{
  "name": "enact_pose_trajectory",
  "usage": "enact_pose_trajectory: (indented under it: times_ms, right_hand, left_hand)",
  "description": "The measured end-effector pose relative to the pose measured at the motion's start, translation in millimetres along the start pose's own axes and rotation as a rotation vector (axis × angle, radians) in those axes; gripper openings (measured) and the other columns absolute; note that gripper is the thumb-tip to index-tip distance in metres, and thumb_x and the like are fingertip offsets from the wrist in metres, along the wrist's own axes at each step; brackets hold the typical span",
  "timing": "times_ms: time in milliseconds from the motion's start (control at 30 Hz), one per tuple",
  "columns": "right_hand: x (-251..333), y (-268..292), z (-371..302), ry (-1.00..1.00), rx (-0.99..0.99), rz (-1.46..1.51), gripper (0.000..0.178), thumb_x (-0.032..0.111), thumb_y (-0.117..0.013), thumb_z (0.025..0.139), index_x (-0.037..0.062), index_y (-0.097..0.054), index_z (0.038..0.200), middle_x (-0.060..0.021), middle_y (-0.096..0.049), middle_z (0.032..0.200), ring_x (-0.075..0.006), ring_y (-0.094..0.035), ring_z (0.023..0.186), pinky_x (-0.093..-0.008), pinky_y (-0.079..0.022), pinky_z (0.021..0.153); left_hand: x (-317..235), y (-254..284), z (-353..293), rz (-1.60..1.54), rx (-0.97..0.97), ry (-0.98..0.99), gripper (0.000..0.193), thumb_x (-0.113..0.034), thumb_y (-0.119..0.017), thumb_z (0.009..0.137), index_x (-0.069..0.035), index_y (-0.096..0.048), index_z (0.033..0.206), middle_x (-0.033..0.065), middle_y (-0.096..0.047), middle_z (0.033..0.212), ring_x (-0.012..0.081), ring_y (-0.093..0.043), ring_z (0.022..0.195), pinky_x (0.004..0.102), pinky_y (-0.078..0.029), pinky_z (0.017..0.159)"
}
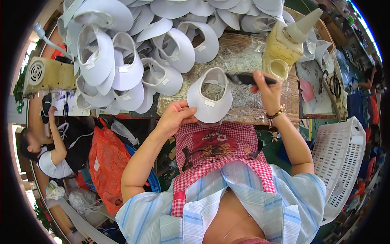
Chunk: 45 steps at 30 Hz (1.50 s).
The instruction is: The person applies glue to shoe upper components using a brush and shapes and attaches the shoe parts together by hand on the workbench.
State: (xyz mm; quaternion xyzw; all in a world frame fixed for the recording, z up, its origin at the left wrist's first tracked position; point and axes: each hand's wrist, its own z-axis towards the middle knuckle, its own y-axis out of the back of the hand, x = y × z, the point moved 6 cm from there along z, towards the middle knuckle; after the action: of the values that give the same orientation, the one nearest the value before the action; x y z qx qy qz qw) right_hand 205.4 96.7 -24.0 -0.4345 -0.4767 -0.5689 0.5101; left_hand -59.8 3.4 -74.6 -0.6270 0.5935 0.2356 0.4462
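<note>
A white sun visor (222,109) with a small white tab on its front lies at the near edge of a worn wooden board. My left hand (177,116) pinches the left side of its brim between thumb and fingers. Over the board, my right hand (268,92) grips a dark-handled brush (245,78), its tip against or very near the visor's upper right band end; contact is not clear. Beyond my right hand stand a yellowish, crusted glue bottle (280,44) with a cone-shaped top and a small open cup (279,69).
Many white visors (172,51) are heaped at the back and left of the wooden board (241,53). To the right lie scissors (335,86) and a pink scrap (306,90). A white plastic basket (321,150) stands at right, a red bag (107,162) at left, near another person (53,156).
</note>
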Motion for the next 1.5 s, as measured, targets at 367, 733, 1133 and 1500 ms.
enact_pose_trajectory:
  times_ms: [367,733,1133,1500]
  right_hand:
    - [22,-15,-35,0.249,0.247,-0.127,0.019,0.017,-0.065,0.087,-0.0014,-0.069,0.091,-0.0028,-0.059,0.061,-0.0065,-0.056,0.056,-0.0251,-0.045,0.050]
    - [57,136,49,0.192,-0.157,-0.501,0.031,0.029,-0.062,0.090,-0.0007,-0.070,0.088,0.0039,-0.056,0.058,-0.0037,-0.049,0.049,-0.0206,-0.038,0.045]
    - [39,118,26,-0.050,-0.082,-0.441,0.044,0.035,-0.063,0.089,-0.0048,-0.067,0.071,-0.0026,-0.056,0.048,-0.0068,-0.052,0.041,-0.0196,-0.036,0.038]
    - [46,-94,-21,0.417,0.374,-0.446,0.021,0.024,-0.067,0.085,0.0036,-0.070,0.090,-0.0136,-0.066,0.071,-0.0250,-0.062,0.055,-0.0302,-0.049,0.054]
  left_hand:
    - [-5,-5,3,0.053,-0.052,-0.015,0.027,-0.011,-0.061,0.089,0.001,-0.059,0.113,0.0069,-0.067,0.100,0.0139,-0.066,0.087,0.0269,-0.056,0.075]
    - [-125,-73,-49,1.019,-0.254,-0.468,0.025,-0.002,-0.057,0.084,0.001,-0.057,0.109,0.0137,-0.064,0.106,0.0232,-0.063,0.089,0.0322,-0.049,0.075]
    - [-7,-73,-45,1.748,-0.223,-0.941,0.038,-0.009,-0.057,0.074,0.001,-0.059,0.110,0.0164,-0.063,0.107,0.0268,-0.063,0.096,0.0373,-0.050,0.085]
    - [-3,-56,-62,1.511,-0.345,-1.244,0.030,-0.008,-0.060,0.067,-0.001,-0.066,0.095,0.0095,-0.065,0.095,0.0239,-0.064,0.085,0.0359,-0.052,0.075]
